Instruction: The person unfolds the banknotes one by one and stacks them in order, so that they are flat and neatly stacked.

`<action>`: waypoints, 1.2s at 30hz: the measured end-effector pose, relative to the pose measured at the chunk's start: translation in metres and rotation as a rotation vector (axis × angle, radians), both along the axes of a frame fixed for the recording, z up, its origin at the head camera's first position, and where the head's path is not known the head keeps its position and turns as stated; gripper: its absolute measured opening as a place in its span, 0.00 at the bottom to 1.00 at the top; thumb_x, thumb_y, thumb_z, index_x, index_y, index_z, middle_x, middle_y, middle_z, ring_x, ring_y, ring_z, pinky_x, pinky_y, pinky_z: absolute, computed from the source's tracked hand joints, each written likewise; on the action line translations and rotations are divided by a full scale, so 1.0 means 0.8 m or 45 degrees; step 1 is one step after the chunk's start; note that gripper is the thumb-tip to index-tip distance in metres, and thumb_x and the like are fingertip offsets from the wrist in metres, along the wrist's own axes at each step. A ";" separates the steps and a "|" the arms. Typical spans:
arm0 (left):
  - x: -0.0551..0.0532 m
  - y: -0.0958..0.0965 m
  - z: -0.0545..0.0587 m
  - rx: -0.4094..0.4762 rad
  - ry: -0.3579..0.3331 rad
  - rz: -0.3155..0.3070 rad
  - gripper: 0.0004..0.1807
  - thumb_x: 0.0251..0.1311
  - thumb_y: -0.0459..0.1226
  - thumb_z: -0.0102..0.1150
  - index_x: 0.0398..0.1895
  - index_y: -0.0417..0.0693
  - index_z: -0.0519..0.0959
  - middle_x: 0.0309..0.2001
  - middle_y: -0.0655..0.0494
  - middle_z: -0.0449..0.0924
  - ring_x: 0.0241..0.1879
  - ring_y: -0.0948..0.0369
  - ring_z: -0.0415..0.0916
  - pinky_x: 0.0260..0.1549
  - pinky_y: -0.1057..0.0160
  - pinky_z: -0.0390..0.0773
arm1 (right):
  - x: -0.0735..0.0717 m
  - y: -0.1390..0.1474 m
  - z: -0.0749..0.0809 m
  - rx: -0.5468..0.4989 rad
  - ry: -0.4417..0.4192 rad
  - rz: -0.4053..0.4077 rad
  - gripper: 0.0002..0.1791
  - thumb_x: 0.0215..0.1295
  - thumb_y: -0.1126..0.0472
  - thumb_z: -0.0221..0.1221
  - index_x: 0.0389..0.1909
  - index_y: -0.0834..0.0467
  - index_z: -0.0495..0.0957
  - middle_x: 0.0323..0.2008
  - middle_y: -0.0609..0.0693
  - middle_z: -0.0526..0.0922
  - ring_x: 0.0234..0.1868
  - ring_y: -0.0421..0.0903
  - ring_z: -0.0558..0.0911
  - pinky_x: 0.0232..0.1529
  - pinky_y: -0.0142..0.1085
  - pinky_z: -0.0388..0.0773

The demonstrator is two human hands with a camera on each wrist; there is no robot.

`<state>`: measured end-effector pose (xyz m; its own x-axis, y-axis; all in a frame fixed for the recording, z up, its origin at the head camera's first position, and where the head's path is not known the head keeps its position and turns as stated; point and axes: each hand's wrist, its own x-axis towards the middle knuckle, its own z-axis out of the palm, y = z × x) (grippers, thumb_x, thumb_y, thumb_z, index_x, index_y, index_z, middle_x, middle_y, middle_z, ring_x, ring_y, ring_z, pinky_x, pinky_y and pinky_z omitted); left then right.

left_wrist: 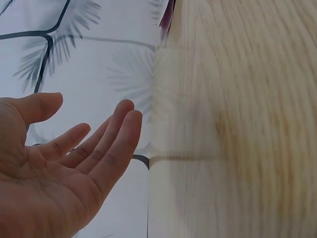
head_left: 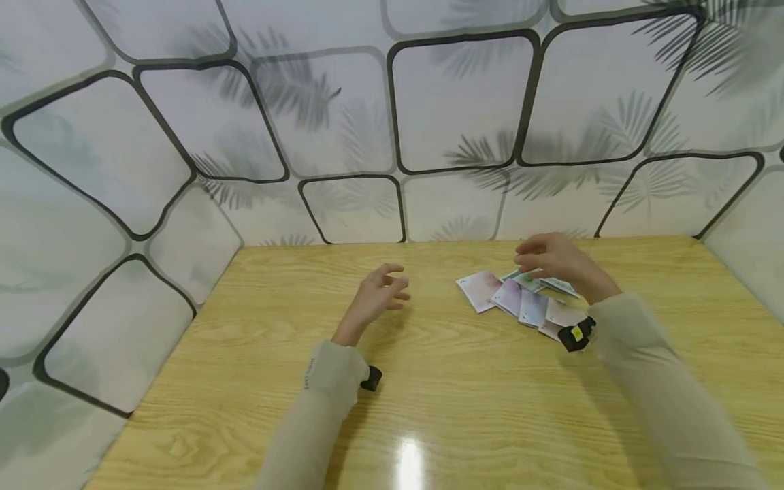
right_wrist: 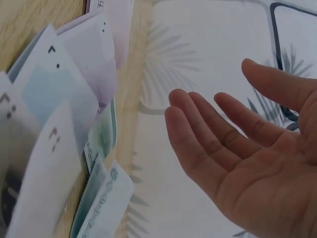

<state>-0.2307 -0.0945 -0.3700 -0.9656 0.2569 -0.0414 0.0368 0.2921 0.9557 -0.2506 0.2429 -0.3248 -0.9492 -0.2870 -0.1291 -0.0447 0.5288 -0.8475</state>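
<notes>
Several folded paper notes that look like banknotes lie loosely overlapped on the wooden table: a pink note (head_left: 479, 288), a purple note (head_left: 506, 297), a blue note (head_left: 533, 307), a pale brownish note (head_left: 562, 314) and green notes (right_wrist: 102, 134). Just above the green ones hovers my right hand (head_left: 560, 262), its fingers relaxed and apart from the paper. In the right wrist view its palm (right_wrist: 257, 163) shows nothing held. My left hand (head_left: 376, 296) is held over the table left of the notes, fingers loosely extended; the left wrist view shows its bare palm (left_wrist: 64, 183).
The wooden table (head_left: 257, 381) meets a panel wall (head_left: 343, 116) with leaf prints along its back edge. Another panel (head_left: 79, 286) borders the left side. Both wrists carry small black devices, such as the black wrist camera (head_left: 576, 335).
</notes>
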 end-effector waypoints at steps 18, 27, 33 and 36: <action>-0.007 0.039 -0.009 0.100 -0.153 -0.056 0.26 0.77 0.38 0.50 0.72 0.34 0.64 0.59 0.34 0.75 0.52 0.44 0.82 0.50 0.52 0.84 | -0.013 -0.028 -0.013 -0.036 -0.111 0.045 0.27 0.76 0.66 0.53 0.65 0.82 0.60 0.62 0.78 0.68 0.60 0.70 0.75 0.62 0.58 0.74; -0.012 0.054 -0.012 0.130 -0.205 -0.089 0.26 0.77 0.36 0.50 0.72 0.33 0.63 0.59 0.34 0.74 0.52 0.43 0.81 0.50 0.50 0.84 | -0.019 -0.033 -0.023 -0.042 -0.182 0.026 0.28 0.76 0.66 0.54 0.65 0.82 0.60 0.63 0.77 0.66 0.62 0.70 0.73 0.62 0.55 0.75; -0.014 0.065 -0.010 0.150 -0.255 -0.084 0.26 0.76 0.36 0.50 0.72 0.34 0.63 0.60 0.34 0.74 0.54 0.43 0.80 0.50 0.51 0.84 | -0.023 -0.034 -0.026 -0.016 -0.213 0.021 0.29 0.75 0.64 0.55 0.66 0.81 0.60 0.62 0.77 0.70 0.62 0.68 0.74 0.61 0.55 0.76; -0.017 0.071 -0.009 0.155 -0.280 -0.075 0.26 0.76 0.36 0.50 0.72 0.34 0.64 0.60 0.34 0.74 0.55 0.43 0.80 0.50 0.51 0.84 | -0.026 -0.034 -0.027 0.002 -0.222 0.022 0.29 0.75 0.64 0.55 0.65 0.81 0.61 0.61 0.76 0.72 0.62 0.69 0.74 0.62 0.56 0.75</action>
<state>-0.2445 -0.0380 -0.3772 -0.9200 0.3285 -0.2137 -0.1619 0.1781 0.9706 -0.2710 0.2155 -0.3465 -0.9072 -0.3029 -0.2920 0.0939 0.5308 -0.8423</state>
